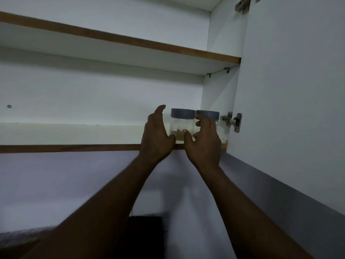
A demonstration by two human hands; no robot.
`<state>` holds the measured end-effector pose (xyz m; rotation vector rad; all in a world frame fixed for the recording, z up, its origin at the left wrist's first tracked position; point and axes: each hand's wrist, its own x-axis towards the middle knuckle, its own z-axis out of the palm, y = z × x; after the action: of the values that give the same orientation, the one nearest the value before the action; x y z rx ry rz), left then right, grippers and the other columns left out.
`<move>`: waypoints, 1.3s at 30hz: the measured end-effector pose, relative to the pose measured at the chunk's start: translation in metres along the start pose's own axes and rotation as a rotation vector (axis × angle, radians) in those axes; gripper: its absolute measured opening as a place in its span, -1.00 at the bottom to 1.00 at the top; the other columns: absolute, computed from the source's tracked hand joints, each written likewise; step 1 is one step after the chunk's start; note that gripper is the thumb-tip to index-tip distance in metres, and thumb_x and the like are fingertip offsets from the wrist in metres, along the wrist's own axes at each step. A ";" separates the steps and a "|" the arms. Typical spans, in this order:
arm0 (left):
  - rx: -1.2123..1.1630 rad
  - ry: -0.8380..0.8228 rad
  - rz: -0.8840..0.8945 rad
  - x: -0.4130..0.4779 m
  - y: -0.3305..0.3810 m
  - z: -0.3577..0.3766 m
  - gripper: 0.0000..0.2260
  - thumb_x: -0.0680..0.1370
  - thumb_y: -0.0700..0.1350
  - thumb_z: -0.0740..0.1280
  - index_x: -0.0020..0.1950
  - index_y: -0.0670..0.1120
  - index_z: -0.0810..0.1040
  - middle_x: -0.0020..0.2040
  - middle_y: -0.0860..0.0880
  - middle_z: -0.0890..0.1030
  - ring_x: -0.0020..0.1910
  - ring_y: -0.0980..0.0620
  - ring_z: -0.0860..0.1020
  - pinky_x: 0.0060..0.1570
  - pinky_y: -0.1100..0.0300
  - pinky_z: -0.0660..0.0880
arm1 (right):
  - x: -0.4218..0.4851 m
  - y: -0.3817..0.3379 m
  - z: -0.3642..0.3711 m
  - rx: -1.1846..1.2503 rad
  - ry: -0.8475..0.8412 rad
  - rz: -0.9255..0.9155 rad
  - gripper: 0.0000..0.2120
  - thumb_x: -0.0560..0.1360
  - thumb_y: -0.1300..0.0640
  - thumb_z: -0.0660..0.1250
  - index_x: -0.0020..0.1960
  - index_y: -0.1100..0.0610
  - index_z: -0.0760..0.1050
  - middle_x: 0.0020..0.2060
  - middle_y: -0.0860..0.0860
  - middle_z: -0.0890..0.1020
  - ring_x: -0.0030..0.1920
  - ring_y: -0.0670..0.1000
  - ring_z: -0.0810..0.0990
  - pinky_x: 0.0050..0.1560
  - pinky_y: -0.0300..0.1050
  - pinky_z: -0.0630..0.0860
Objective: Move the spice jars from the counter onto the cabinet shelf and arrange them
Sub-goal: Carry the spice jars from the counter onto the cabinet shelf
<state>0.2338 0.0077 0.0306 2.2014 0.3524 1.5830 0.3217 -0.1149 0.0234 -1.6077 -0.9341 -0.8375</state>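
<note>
Reaches up with both bare forearms (pixel 119 199), keeping left hand (pixel 158 136) spread with fingers (pixel 160 109) straight and right hand (pixel 205 144) loosely curved, thumbs (pixel 187 136) nearly meeting.

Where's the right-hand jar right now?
Head view: the right jar stands at the right end of the lower shelf, beside the left jar, near the hinge, partly behind the right hand.

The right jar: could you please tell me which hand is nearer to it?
Right. The right hand is in front of the right jar; the left hand is left of the left jar.
</note>
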 end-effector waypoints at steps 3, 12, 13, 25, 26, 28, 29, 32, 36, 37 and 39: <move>0.076 0.101 0.057 -0.046 -0.008 -0.022 -0.40 0.39 -0.19 0.43 0.39 0.00 0.32 0.14 0.03 0.46 0.10 0.04 0.48 0.00 0.04 0.54 | -0.041 -0.013 0.006 0.045 0.025 -0.049 -0.60 0.47 0.04 0.42 0.28 0.01 0.45 0.12 -0.07 0.56 -0.05 -0.03 0.63 -0.12 -0.05 0.61; 0.189 -0.252 -0.040 -0.201 -0.055 -0.081 -0.69 0.47 -0.15 0.40 0.17 0.06 0.46 0.03 0.08 0.54 -0.09 0.14 0.52 -0.17 0.38 0.37 | -0.205 -0.033 0.031 0.105 -0.417 0.098 -0.74 0.50 0.01 0.41 0.15 -0.15 0.47 -0.08 -0.20 0.57 -0.22 -0.16 0.58 -0.17 -0.17 0.57; 0.179 -0.269 -0.097 -0.219 -0.061 -0.088 -0.71 0.48 -0.14 0.40 0.15 0.07 0.46 0.01 0.10 0.54 -0.12 0.15 0.52 -0.19 0.38 0.37 | -0.223 -0.036 0.030 0.106 -0.459 0.113 -0.75 0.50 0.01 0.42 0.14 -0.15 0.47 -0.09 -0.20 0.57 -0.21 -0.15 0.59 -0.15 -0.15 0.58; 0.183 -0.676 -0.469 -0.426 -0.105 -0.154 -0.91 0.52 -0.05 0.37 -0.01 0.07 0.49 -0.07 0.12 0.58 -0.13 0.14 0.54 -0.15 0.23 0.42 | -0.434 -0.043 0.012 0.028 -1.102 0.221 -0.57 0.54 -0.04 0.36 0.37 0.04 0.44 0.23 0.01 0.56 0.19 0.00 0.56 0.20 0.00 0.54; 0.192 -0.741 -0.512 -0.442 -0.106 -0.157 -0.90 0.54 -0.03 0.37 0.04 0.06 0.52 -0.04 0.11 0.60 -0.10 0.14 0.56 -0.11 0.24 0.46 | -0.451 -0.043 0.009 0.008 -1.136 0.232 -0.55 0.55 -0.04 0.37 0.40 0.00 0.42 0.27 0.00 0.55 0.21 -0.02 0.55 0.21 0.01 0.54; 0.205 -0.888 -0.575 -0.473 -0.110 -0.161 -0.85 0.56 -0.02 0.36 0.13 0.08 0.53 0.02 0.10 0.63 -0.02 0.14 0.61 -0.01 0.20 0.54 | -0.478 -0.043 0.002 -0.004 -1.212 0.255 -0.58 0.53 -0.05 0.41 0.36 -0.05 0.43 0.25 -0.03 0.56 0.19 -0.02 0.56 0.17 -0.01 0.55; 0.209 -0.940 -0.597 -0.485 -0.111 -0.163 -0.82 0.55 -0.03 0.36 0.15 0.08 0.52 0.05 0.09 0.63 0.03 0.11 0.62 0.03 0.17 0.55 | -0.488 -0.042 -0.001 -0.013 -1.254 0.279 -0.59 0.52 -0.04 0.42 0.34 -0.05 0.45 0.23 -0.03 0.57 0.18 0.00 0.58 0.15 -0.01 0.55; 0.341 -1.132 -0.592 -0.520 -0.112 -0.165 -0.55 0.51 0.03 0.39 0.37 0.03 0.44 0.30 -0.04 0.55 0.24 -0.04 0.55 0.24 0.02 0.49 | -0.518 -0.041 -0.006 -0.087 -1.433 0.319 -0.52 0.49 -0.07 0.44 0.36 -0.02 0.43 0.29 0.02 0.54 0.25 0.09 0.57 0.21 0.10 0.54; 0.565 -1.280 -0.467 -0.554 -0.111 -0.164 -0.33 0.44 0.12 0.43 0.49 -0.05 0.34 0.44 -0.13 0.41 0.44 -0.18 0.32 0.43 -0.07 0.21 | -0.554 -0.039 -0.010 -0.080 -1.661 0.424 -0.03 0.35 -0.16 0.56 0.60 -0.06 0.12 0.55 0.02 0.27 0.48 0.12 0.39 0.42 0.10 0.40; 0.570 -1.274 -0.475 -0.559 -0.112 -0.162 -0.32 0.42 0.13 0.44 0.49 -0.03 0.32 0.44 -0.13 0.41 0.44 -0.19 0.30 0.43 -0.11 0.23 | -0.561 -0.039 -0.010 -0.049 -1.671 0.433 0.06 0.32 -0.15 0.58 0.63 -0.05 0.04 0.59 0.03 0.21 0.52 0.11 0.33 0.45 0.08 0.36; 0.561 -1.270 -0.502 -0.567 -0.114 -0.160 -0.27 0.39 0.14 0.45 0.49 0.01 0.28 0.43 -0.11 0.41 0.44 -0.22 0.29 0.39 -0.19 0.30 | -0.575 -0.039 -0.009 -0.035 -1.640 0.417 0.12 0.33 -0.10 0.59 0.65 0.01 -0.03 0.62 0.03 0.14 0.56 0.10 0.25 0.49 0.03 0.29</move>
<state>-0.0987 -0.1058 -0.4561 2.6827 0.8662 -0.3325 0.0277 -0.2092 -0.4633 -2.2788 -1.4901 1.0116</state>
